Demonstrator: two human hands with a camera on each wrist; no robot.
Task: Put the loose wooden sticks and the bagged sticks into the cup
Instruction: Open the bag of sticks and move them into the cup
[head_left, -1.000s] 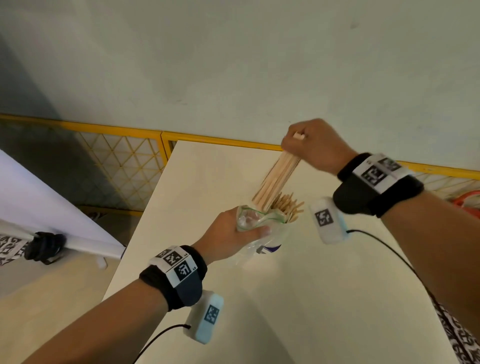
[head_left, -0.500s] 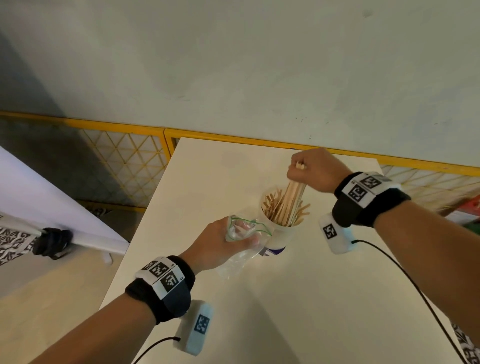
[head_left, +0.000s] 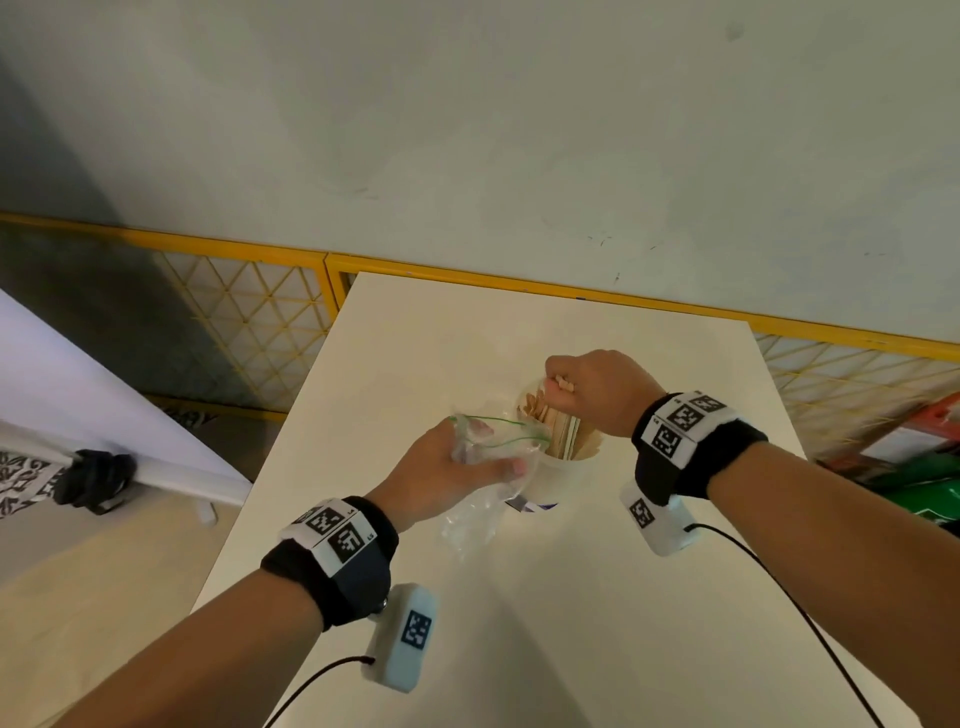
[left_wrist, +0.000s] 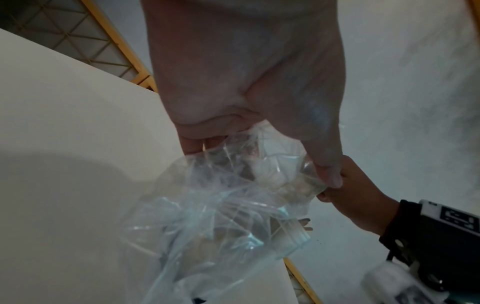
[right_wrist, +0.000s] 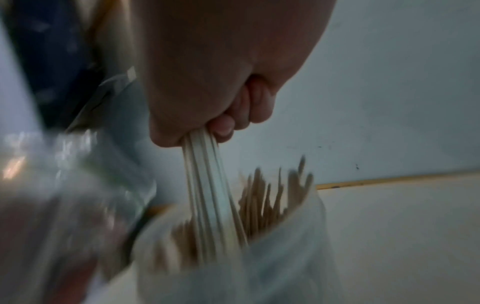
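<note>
Surroundings: white panel (head_left: 78, 415) leaning at far L w/ a black clamp (head_left: 93, 486); yellow mesh fence (head_left: 244, 317) running behind the table (head_left: 597, 623); grey wall (head_left: 467, 130) above.
L hand (head_left: 447, 478): gripping a crumpled clear plastic bag (head_left: 483, 499), fingers curled round its neck; bag's green-edged mouth is hanging just beside the cup rim, touching or nearly so.
Bag contents: looking empty in the L wrist view (left_wrist: 221, 216), can't tell for sure thru the creases.
Cup (head_left: 556, 478): white, standing upright mid-table, btwn the two hands; bag is partly covering its L side.
Cup contents: many wooden sticks (head_left: 535, 408) standing on end, tips poking above the rim.
R hand (head_left: 597, 395): clenching a bundle of sticks (right_wrist: 207, 185) from above, lower ends reaching down inside the cup among the others.
Far R: green and orange stuff past the fence, too blurry to ID.
</note>
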